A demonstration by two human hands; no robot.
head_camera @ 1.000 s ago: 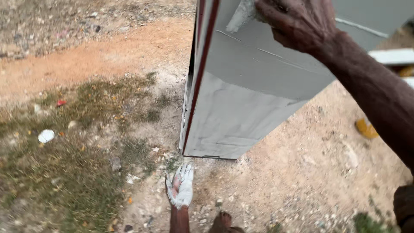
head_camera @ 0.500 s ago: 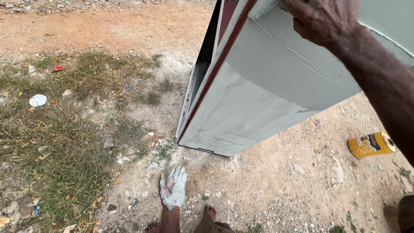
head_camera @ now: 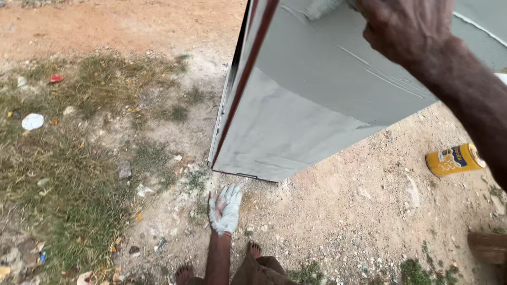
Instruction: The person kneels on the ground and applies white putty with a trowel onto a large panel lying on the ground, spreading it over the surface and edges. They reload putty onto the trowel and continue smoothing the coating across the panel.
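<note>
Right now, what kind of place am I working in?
Most likely an outdoor yard or roadside work spot. The ground is bare sandy dirt with patchy grass and scattered litter, and a large grey-coated metal panel stands on the soil with a yellow can beside it.

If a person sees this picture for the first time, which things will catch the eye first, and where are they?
A big grey panel with a dark red edge fills the upper middle, tilted over the sandy ground. The right hand presses on it at the top right, while the left hand, smeared with pale grey paste, hangs open below its lower corner. A yellow can lies on its side in the dirt at the right.
</note>
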